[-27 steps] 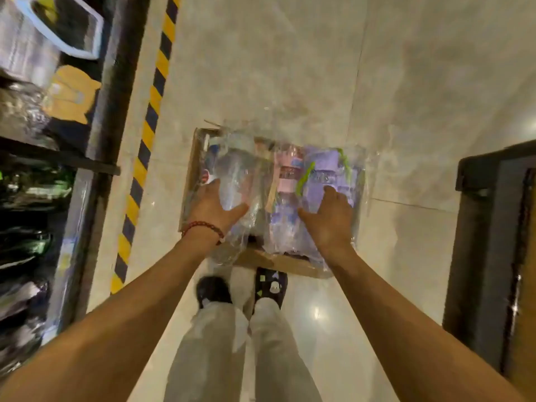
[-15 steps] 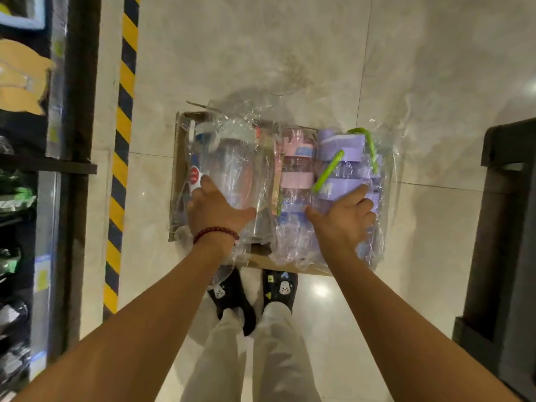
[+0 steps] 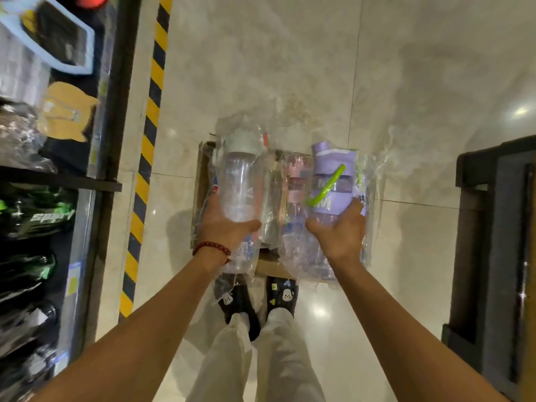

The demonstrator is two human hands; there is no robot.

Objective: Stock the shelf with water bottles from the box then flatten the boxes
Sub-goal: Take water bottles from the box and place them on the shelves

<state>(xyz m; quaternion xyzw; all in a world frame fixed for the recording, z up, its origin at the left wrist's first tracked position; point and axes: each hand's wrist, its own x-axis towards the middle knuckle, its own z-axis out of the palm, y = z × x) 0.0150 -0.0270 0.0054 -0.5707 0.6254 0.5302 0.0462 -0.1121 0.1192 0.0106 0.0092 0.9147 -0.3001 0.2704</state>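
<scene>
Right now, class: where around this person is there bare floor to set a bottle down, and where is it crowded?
Bare tile lies beyond the brown cardboard box, right of the yellow-and-black striped tape. More lies between the box and the dark cabinet. The box is crowded with wrapped bottles. The left shelf is packed.

L: shelf [image 3: 58, 181] edge close | R: dark unit [image 3: 493, 227], prob. cabinet | floor [image 3: 290, 68] ahead open

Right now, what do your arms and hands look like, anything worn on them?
Both forearms are bare, with no sleeves in view and no gloves on either hand. The left hand has a bracelet of dark red round beads at its wrist. The right hand and its wrist carry nothing that I can see.
</scene>
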